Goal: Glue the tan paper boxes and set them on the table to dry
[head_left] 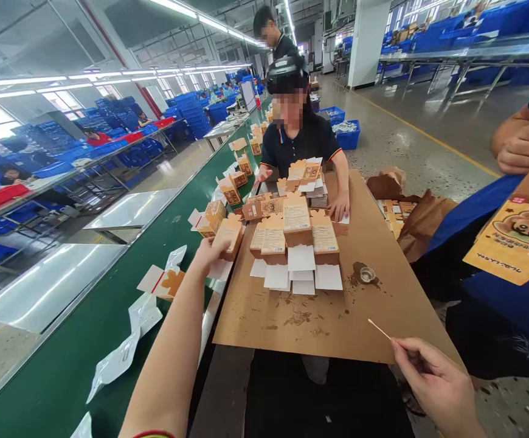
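Your right hand (433, 378) pinches 1 white cotton swab (380, 330) slanting forward-left, a clear round dish (367, 275) beyond its tip; your left hand (207, 255) grasps 1 tan flap-topped cardboard box (230, 234) beside the green belt (173, 228).

Ceiling tubes (214, 25) light your view brightly; glare streaks the metal table (55, 286) past the belt's (64, 359) left edge; borders stretch.

Factory hall; green conveyor belt (173, 219), stacked blue crates (195, 121).
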`<control>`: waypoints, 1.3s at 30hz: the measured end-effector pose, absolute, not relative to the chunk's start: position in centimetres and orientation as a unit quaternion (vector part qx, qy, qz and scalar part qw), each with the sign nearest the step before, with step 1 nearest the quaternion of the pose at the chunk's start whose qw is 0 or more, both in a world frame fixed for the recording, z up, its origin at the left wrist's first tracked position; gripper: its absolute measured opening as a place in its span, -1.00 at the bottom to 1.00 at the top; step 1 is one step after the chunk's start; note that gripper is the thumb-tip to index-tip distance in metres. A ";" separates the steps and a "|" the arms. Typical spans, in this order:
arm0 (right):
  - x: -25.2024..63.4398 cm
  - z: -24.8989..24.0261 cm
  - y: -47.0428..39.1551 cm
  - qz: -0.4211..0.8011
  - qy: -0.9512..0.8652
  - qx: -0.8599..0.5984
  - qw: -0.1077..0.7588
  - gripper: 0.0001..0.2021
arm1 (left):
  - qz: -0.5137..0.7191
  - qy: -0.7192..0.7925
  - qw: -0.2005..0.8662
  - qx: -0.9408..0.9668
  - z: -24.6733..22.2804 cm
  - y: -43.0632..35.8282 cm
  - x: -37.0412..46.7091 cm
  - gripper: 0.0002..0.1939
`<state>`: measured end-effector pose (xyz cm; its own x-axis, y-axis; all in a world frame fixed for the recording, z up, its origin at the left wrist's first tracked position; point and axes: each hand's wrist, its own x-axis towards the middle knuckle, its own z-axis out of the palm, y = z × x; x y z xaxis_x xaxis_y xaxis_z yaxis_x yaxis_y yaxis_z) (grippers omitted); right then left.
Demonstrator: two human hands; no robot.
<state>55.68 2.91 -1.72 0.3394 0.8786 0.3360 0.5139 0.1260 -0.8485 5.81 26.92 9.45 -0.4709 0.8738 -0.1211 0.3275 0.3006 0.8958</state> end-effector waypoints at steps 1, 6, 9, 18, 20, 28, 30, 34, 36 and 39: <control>55.6 -1.6 3.0 0.179 -0.545 -0.636 0.516 -0.54 | 0.443 0.733 0.327 0.398 9.7 25.1 5.5 -0.22; 53.8 0.0 3.7 0.229 -0.581 -0.588 0.514 -0.65 | 0.579 0.618 0.431 0.313 7.2 14.5 8.3 -0.15; 50.6 0.9 4.3 0.271 -0.636 -0.528 0.493 -0.68 | 0.590 0.602 0.462 0.277 3.9 9.6 12.5 -0.10; 40.1 -2.4 7.0 0.284 -0.792 -0.416 0.346 -0.64 | 0.555 0.627 0.454 0.304 0.6 7.8 16.3 -0.13; 39.7 -3.0 7.4 0.273 -0.807 -0.414 0.321 -0.63 | 0.552 0.626 0.456 0.309 0.8 7.7 16.5 -0.16; 41.5 -3.0 7.6 0.259 -0.782 -0.453 0.341 -0.62 | 0.554 0.645 0.392 0.352 0.3 6.7 18.5 -0.22; 42.8 -2.5 7.0 0.259 -0.762 -0.462 0.373 -0.64 | 0.530 0.672 0.350 0.381 -0.7 6.1 18.7 -0.23; 45.4 -1.5 5.0 0.259 -0.715 -0.477 0.440 -0.69 | 0.489 0.732 0.198 0.431 -3.1 4.9 19.4 -0.15; 46.0 -1.1 4.0 0.263 -0.703 -0.489 0.445 -0.71 | 0.470 0.741 0.158 0.454 -4.0 4.7 19.8 -0.18; 46.1 -0.8 3.1 0.283 -0.688 -0.494 0.450 -0.71 | 0.446 0.736 0.131 0.492 -4.4 4.9 19.5 -0.26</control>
